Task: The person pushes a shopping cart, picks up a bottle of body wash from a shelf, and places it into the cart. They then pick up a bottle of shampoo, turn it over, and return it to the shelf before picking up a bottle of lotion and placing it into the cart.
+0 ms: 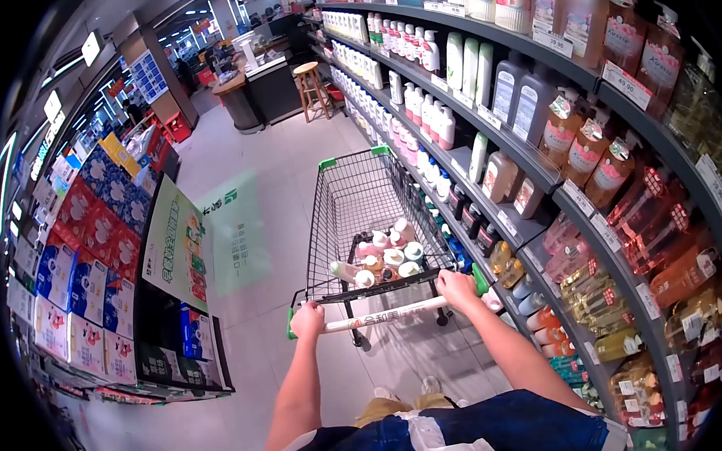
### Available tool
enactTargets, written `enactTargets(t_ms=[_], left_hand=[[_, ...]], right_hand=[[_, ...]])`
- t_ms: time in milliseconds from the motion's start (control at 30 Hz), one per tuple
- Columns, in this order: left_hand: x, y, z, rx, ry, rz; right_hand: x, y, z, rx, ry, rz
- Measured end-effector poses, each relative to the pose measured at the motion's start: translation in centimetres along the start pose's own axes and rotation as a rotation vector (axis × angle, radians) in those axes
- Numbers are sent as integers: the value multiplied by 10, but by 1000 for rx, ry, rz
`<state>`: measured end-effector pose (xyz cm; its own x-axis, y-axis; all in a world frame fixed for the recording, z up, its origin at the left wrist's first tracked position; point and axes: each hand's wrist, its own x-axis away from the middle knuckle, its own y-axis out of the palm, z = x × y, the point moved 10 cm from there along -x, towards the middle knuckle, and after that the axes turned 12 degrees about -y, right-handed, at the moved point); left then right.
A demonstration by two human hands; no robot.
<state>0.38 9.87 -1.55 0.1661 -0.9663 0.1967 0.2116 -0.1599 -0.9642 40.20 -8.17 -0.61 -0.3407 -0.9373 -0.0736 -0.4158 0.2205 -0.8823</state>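
Note:
A black wire shopping cart (351,194) with green corner caps stands straight in front of me. My left hand (307,320) is closed round the left end of its pale printed handle bar (385,315). Near the right end, beside a green cap, my right hand (457,287) grips the same bar. Inside the cart, at the end closest to me, lie several bottles (393,256) with white, pink and brown parts; some are upright and at least one leans. The lower sides of these bottles are hidden by the wire and by each other.
Tall shelves (527,154) of bottles and price tags run close along the cart's right side. To the left stands a display of boxed packs (97,277) with a sign board (175,242). Ahead are a wooden stool (312,90) and a dark counter (271,92).

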Motion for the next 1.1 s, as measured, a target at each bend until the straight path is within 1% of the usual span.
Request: enactTargets(t_ms=[67, 100, 200, 333, 500, 600, 700, 733, 767, 833, 967, 1100], left_hand=[[4, 0, -11, -16, -35, -45], [39, 20, 10, 61, -20, -69], [68, 3, -29, 17, -26, -47], [99, 2, -59, 36, 3, -4], [144, -4, -98, 97, 47, 53], [169, -4, -120, 133, 73, 76], [192, -2, -143, 128, 47, 43], [199, -3, -150, 140, 56, 69], [204, -1, -157, 129, 48, 66], [219, -1, -169, 105, 56, 57], [248, 2, -193, 128, 74, 62], [278, 9, -214, 74, 17, 6]], right_hand=[[2, 6, -5, -40, -29, 24], [21, -27, 21, 22, -42, 47], [57, -6, 9, -35, 0, 27], [96, -1, 1, -92, 27, 1], [150, -6, -12, 1, 62, 65], [182, -6, -24, 33, 62, 39], [214, -7, -35, 122, 92, 2], [225, -10, -39, 124, 122, 8], [236, -16, -48, 146, 84, 61], [250, -4, -43, 90, 91, 9], [284, -4, -48, 90, 76, 21], [313, -4, -49, 91, 87, -32]])
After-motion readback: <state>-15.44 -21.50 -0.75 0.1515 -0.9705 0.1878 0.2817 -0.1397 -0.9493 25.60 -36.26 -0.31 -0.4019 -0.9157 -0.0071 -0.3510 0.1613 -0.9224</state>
